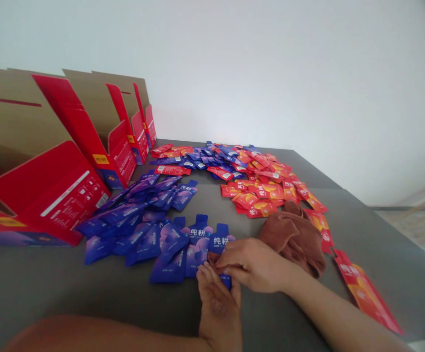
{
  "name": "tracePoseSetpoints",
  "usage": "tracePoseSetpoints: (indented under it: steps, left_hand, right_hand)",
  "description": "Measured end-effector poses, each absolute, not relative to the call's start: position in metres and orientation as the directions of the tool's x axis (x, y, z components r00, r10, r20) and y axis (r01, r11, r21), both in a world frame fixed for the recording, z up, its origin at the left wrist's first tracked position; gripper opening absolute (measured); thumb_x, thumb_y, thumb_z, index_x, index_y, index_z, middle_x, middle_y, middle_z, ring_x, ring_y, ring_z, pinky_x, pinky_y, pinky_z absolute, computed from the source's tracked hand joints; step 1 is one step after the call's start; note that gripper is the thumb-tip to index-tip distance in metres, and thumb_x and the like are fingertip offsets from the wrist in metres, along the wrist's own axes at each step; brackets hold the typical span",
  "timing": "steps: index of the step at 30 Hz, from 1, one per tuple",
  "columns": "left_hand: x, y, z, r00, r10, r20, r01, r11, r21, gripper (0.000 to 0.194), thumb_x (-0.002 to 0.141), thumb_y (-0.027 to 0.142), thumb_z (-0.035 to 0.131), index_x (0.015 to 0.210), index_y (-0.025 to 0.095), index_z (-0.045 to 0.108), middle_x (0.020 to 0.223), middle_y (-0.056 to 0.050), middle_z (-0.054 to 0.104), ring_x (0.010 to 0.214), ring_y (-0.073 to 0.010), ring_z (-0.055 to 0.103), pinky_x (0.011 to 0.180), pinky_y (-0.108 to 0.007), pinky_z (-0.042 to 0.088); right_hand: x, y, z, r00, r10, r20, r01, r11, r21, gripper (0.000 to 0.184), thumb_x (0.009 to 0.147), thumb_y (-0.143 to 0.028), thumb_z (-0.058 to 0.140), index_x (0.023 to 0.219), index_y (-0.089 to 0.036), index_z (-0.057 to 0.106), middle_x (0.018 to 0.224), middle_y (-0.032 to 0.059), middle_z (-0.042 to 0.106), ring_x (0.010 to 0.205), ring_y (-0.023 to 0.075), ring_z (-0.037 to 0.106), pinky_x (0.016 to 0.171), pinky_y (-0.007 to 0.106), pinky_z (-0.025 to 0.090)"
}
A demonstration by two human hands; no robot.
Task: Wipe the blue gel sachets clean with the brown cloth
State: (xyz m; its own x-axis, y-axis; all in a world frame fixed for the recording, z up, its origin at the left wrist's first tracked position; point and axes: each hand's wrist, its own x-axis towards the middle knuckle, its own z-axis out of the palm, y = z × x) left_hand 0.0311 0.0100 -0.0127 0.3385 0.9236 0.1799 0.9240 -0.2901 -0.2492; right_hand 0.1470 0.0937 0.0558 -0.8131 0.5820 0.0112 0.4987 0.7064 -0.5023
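My left hand [218, 298] and my right hand [251, 264] meet at the near middle of the grey table [51, 293]. Both pinch the lower edge of a blue pouch [222, 242] with white characters on it. A second blue pouch [200, 239] of the same kind lies just left of it, overlapping. More blue pouches [139, 220] are spread in a heap to the left of my hands.
Red and orange pouches [260, 188] lie scattered across the far middle and right. A brown cloth [295, 234] is bunched right of my hands. Open red and cardboard boxes [51, 166] stand along the left. One red pouch [366, 293] lies near the right edge.
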Motion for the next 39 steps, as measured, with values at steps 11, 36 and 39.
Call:
tracePoseSetpoints:
  steps: [11,36,39]
  left_hand:
    - [0.041,0.010,-0.025,0.238,0.940,0.246,0.960,-0.190,-0.203,0.035,0.078,0.024,0.050,0.112,0.018,0.058,0.109,-0.021,0.063,0.106,-0.0289,0.055,0.095,-0.057,0.035]
    - [0.034,0.009,-0.019,0.305,0.936,0.177,0.928,-0.250,-0.275,0.034,0.080,0.019,0.045,0.110,0.021,0.060,0.110,-0.017,0.064,0.107,-0.0274,0.055,0.095,-0.054,0.037]
    - [0.035,0.009,-0.022,0.293,0.935,0.199,0.937,-0.240,-0.252,0.037,0.080,0.019,0.045,0.116,0.021,0.055,0.110,-0.018,0.064,0.107,-0.0272,0.055,0.095,-0.055,0.038]
  right_hand:
    - [0.160,0.113,0.045,-0.483,0.876,0.006,0.806,0.447,-0.387,0.020,0.087,-0.021,0.044,0.095,-0.022,0.063,0.092,0.0035,0.064,0.086,0.0152,0.057,0.074,0.024,0.038]
    - [0.150,0.100,0.053,-0.819,0.573,0.023,0.462,0.683,-0.566,0.019,0.086,-0.019,0.048,0.095,-0.020,0.064,0.090,0.0022,0.067,0.084,0.0135,0.058,0.074,0.023,0.039]
    - [0.154,0.107,0.048,-0.731,0.681,0.039,0.548,0.621,-0.560,0.021,0.085,-0.016,0.048,0.097,-0.021,0.063,0.094,0.0015,0.066,0.087,0.0134,0.058,0.076,0.023,0.040]
